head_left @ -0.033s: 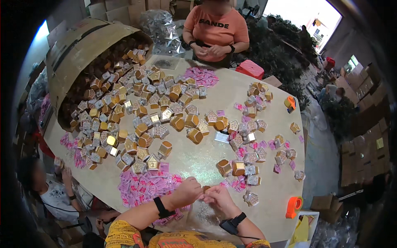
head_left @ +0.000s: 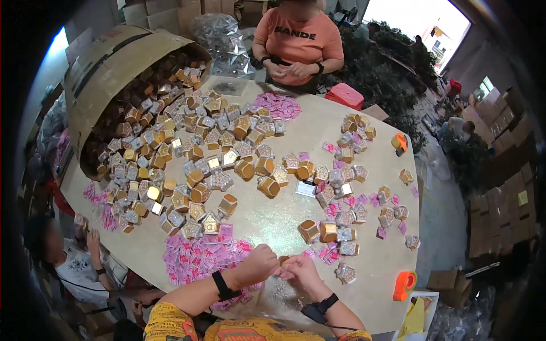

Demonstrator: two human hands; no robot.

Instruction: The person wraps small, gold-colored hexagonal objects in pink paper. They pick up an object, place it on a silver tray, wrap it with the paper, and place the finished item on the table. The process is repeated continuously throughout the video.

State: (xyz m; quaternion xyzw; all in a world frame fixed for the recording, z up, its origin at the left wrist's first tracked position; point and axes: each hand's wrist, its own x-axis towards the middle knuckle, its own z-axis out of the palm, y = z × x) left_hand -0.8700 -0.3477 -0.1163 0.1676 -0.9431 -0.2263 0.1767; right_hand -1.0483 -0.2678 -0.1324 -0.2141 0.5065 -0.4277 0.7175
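My left hand (head_left: 259, 264) and my right hand (head_left: 301, 271) meet at the near edge of the pale table (head_left: 273, 219). Both pinch one small gold box (head_left: 282, 260) between their fingertips; most of it is hidden by the fingers. Each wrist wears a black band. A heap of pink packets (head_left: 196, 256) lies just left of my left hand. Two gold house-shaped boxes (head_left: 318, 231) stand a little beyond my hands, with silver glitter ones (head_left: 346, 273) to the right.
A big cardboard box (head_left: 114, 62) lies tipped at the far left, spilling many gold and silver boxes (head_left: 187, 165). A person in an orange shirt (head_left: 298, 40) works opposite, another person (head_left: 68, 261) at the left edge. Orange tape dispensers (head_left: 404, 284) (head_left: 399, 142) sit on the right side.
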